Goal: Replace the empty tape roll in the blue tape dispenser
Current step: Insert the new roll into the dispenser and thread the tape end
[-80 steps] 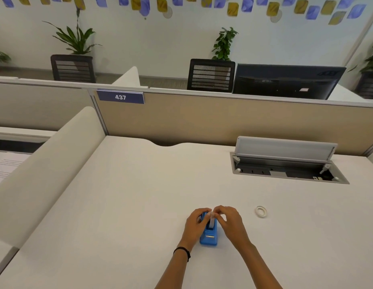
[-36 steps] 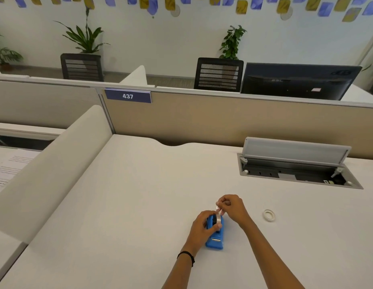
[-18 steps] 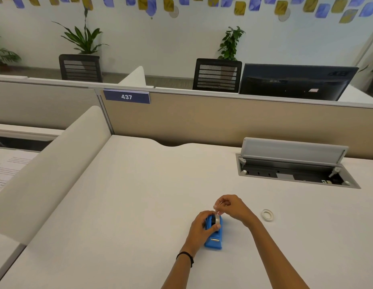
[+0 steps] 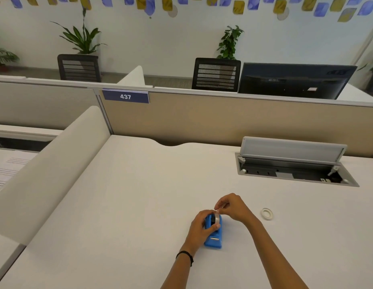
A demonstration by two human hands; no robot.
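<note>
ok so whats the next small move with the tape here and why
Probably draw the tape end toward the cutter at the front. The left hand steadies the blue dispenser, a roll already sits in it, and the right hand pinches something small, apparently the loose end, above the roll.

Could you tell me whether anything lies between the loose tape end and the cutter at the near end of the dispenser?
Only the left hand: its thumb crosses the blue dispenser between the tape roll and the cutter. Nothing else visible.

Beyond the partition [image 4: 223,119] tagged 437 stand a dark monitor [image 4: 294,81], two chairs and what look like potted plants.
</note>
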